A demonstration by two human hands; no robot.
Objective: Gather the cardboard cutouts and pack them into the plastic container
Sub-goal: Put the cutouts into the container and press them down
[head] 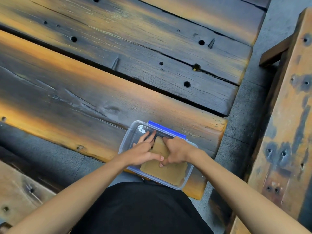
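Observation:
A clear plastic container [127, 139] with a blue clip on its far rim sits on the near plank of a wooden table, partly over the near edge. Brown cardboard cutouts [170, 173] lie flat inside it. Both hands reach into the container. My left hand [143, 150] rests palm down with fingers spread over the left part of the cardboard. My right hand [175, 152] has its fingers curled on the cardboard's far edge, thumb pressing on the sheet. The thumbs nearly touch. The hands hide much of the cutouts.
The table [84, 102] is made of thick dark planks with gaps and holes between them. A wooden bench [287, 115] runs along the right, another bench piece [20, 188] at lower left. Grey pavement [243, 119] shows between them.

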